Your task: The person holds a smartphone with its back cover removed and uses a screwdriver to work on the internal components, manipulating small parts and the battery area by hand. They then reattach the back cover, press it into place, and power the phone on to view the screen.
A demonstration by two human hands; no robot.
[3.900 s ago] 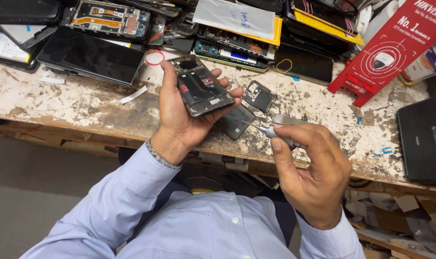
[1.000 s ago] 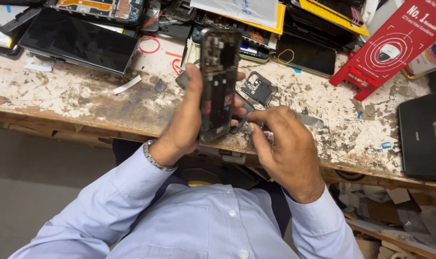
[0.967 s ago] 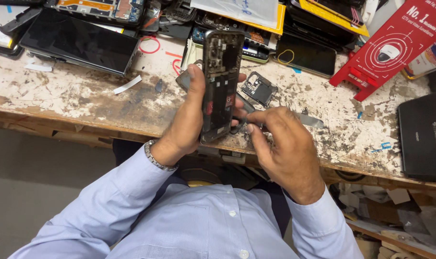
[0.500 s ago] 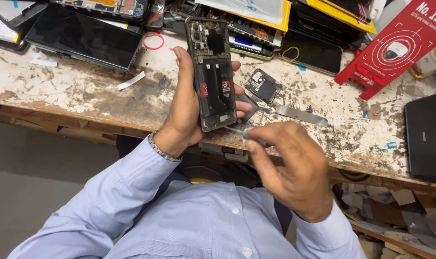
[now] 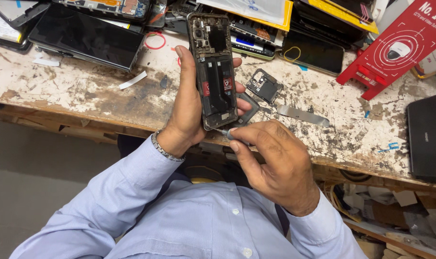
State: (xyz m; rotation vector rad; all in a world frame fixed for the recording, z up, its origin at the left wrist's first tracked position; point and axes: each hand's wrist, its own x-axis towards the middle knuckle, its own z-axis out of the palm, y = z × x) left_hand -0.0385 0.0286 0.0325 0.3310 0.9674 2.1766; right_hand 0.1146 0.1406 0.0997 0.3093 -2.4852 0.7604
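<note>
My left hand (image 5: pixel 189 108) grips an opened black smartphone (image 5: pixel 212 67) with its back cover off, held upright above the worn workbench (image 5: pixel 83 91). Its camera modules, boards and a small red sticker show. My right hand (image 5: pixel 275 160) holds a small screwdriver (image 5: pixel 223 132), whose tip touches the phone's bottom edge. A small black square camera part (image 5: pixel 263 86) and a dark flat piece (image 5: pixel 246 106) lie on the bench just right of the phone.
A thin metal pry strip (image 5: pixel 303 115) lies to the right. Dark phone screens (image 5: pixel 86 36), opened phones and boxes crowd the bench's back. A red cardboard box (image 5: pixel 395 48) leans at upper right, a black device (image 5: pixel 428 136) at right edge. Cluttered shelf (image 5: pixel 386 211) below.
The phone has gone from tilted flat in my left hand to upright with its inside toward me. My right hand has brought the screwdriver under the phone's bottom edge.
</note>
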